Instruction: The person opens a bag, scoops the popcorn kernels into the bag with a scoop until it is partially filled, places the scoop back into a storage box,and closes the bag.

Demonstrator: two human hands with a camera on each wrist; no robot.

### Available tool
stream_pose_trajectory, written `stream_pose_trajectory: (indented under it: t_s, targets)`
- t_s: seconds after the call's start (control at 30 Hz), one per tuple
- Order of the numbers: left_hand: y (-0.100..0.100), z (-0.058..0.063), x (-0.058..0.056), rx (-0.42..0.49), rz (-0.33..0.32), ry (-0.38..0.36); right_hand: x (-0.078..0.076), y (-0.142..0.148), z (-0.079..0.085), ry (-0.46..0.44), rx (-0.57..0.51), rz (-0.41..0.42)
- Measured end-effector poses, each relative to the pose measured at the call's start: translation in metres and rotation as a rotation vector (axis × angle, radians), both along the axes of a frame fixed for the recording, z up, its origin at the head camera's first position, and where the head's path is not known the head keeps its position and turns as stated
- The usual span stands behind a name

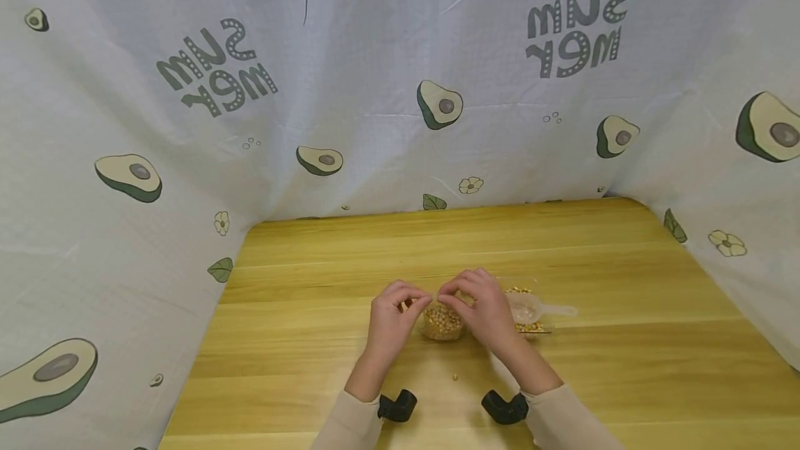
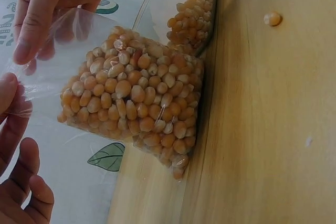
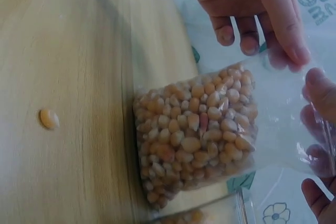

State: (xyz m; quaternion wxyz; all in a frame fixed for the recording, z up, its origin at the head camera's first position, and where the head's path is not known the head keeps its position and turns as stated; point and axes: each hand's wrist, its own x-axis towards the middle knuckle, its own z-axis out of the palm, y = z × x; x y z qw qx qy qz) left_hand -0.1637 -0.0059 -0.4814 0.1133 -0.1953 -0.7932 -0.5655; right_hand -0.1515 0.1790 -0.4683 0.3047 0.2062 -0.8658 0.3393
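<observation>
A clear plastic bag [image 1: 442, 325] filled with yellow corn kernels stands upright on the wooden table, its bare upper part rising above the kernels. My left hand [image 1: 392, 318] pinches the left side of the bag's top between thumb and fingers. On the opposite side, my right hand [image 1: 486, 307] pinches the top edge the same way. Both wrist views show the see-through film stretched between the two hands; whether the mouth is sealed I cannot tell. Kernels [image 2: 136, 87] fill the bag's lower part.
Right of the bag is a clear container [image 1: 545, 330] of corn kernels, with a translucent scoop [image 1: 556, 310] lying in it. A loose kernel [image 1: 455, 377] lies on the table [image 1: 300, 353] near me. A white printed curtain [image 1: 375, 40] surrounds the back and sides.
</observation>
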Motion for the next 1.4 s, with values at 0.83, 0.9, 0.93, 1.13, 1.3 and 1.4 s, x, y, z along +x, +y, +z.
stream_pose_trajectory:
  t_s: [0.83,0.9,0.93,1.13,1.3,1.4]
  targets:
    - [0.004,0.002,-0.003,-0.043,-0.054,-0.065,0.008,0.015,-0.002,-0.089,-0.066,-0.038]
    - [0.005,0.002,-0.003,-0.051,-0.066,-0.062,0.009,0.015,-0.002,-0.103,-0.070,-0.040]
    - [0.005,0.002,-0.004,-0.053,-0.069,-0.062,0.009,0.015,-0.001,-0.110,-0.072,-0.040]
    - [0.007,0.002,-0.004,-0.062,-0.067,-0.061,0.009,0.014,0.000,-0.138,-0.078,-0.038]
    - [0.007,0.001,-0.004,-0.061,-0.070,-0.053,0.009,0.014,0.000,-0.150,-0.079,-0.037]
    - [0.007,0.001,-0.004,-0.049,-0.076,-0.037,0.010,0.014,0.001,-0.162,-0.085,-0.033]
